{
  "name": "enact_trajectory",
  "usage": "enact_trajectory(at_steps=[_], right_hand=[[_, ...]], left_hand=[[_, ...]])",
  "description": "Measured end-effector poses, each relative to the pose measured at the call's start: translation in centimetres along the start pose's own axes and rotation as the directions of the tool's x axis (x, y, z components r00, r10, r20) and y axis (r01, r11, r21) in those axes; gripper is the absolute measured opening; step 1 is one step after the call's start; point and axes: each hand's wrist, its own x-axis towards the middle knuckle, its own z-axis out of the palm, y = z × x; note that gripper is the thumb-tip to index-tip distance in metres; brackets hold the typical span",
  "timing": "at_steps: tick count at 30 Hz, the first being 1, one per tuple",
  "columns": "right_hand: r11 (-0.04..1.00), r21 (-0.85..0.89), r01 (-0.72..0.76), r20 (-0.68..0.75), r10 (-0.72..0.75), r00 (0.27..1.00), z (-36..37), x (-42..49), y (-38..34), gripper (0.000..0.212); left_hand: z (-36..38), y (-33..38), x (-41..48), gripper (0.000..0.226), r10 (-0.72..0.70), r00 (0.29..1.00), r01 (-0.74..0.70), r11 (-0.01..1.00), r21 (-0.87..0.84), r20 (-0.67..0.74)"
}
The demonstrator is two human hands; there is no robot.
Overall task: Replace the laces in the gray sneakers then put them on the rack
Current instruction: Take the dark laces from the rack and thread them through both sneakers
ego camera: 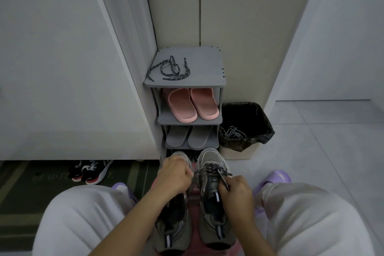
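At the lower centre of the frame I see the left gray mesh sneaker [173, 220], unlaced, its toe under the left hand [176, 174]. That hand is curled and pinches one end of a dark speckled cord lace [209, 169]. The lace is threaded across the right gray mesh sneaker [214, 210]. Further right, the right hand [236, 193] pinches the other end beside the tongue. Both toes point at the gray plastic shoe rack [207, 64].

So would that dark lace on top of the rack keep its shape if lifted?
Probably not: the lace lies in loose loops on the rack top, so it likely hangs limp. It looks thin, so probably very light. Its braided look suggests it would drag rather than roll.
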Motion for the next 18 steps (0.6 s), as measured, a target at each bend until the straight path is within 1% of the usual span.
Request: enact_trajectory(at_steps=[2,6,8,10,11,13,14,16,18], right_hand=[[1.0,0.002,0.004,0.009,-0.004,1.0,-0.1,0.0,0.0,0.018],[1.0,0.009,0.009,0.022,-0.01,1.0,-0.1,0.0,0.0,0.019],[1.0,0.009,0.006,0.029,-0.007,1.0,0.0,0.1,-0.1,0.018],[1.0,0.014,0.0,0.034,-0.001,0.999,0.0,0.1,-0.2,0.018],[1.0,0.016,0.003,0.033,-0.003,0.999,-0.1,0.0,-0.1,0.018],[1.0,0.014,0.005,0.032,-0.005,0.999,-0.1,0.0,-0.1,0.018],[1.0,0.009,0.003,0.033,-0.003,0.999,-0.1,0.0,-0.2,0.018],[1.0,0.0,-0.004,0.038,0.004,0.999,-0.1,0.0,-0.2,0.018],[1.0,-0.009,-0.006,0.047,0.006,0.999,-0.1,0.1,-0.2,0.019]], left_hand=[[-0.3,-1.6,-0.4,0.022,-0.024,0.998,0.023,1.0,0.013,0.055],[-1.5,-3.2,-1.0,0.022,-0.073,0.994,0.069,0.996,0.047,0.079],[-1.8,-2.9,-1.2,0.019,-0.097,0.986,0.085,0.992,0.093,0.134],[-1.7,-1.6,-1.2,0.019,-0.095,0.989,0.08,0.988,0.129,0.116],[-1.6,-0.6,-1.2,0.021,-0.073,0.995,0.064,0.991,0.114,0.074],[-1.0,1.6,-0.9,0.024,0.023,0.999,-0.022,0.999,0.032,-0.037],[-0.5,2.7,-0.8,0.025,0.075,0.996,-0.074,0.997,0.014,-0.053],[0.6,4.6,-0.6,0.027,0.135,0.991,-0.135,0.99,0.036,0.0],[1.7,5.5,-0.2,0.026,0.131,0.99,-0.135,0.988,0.077,0.053]])
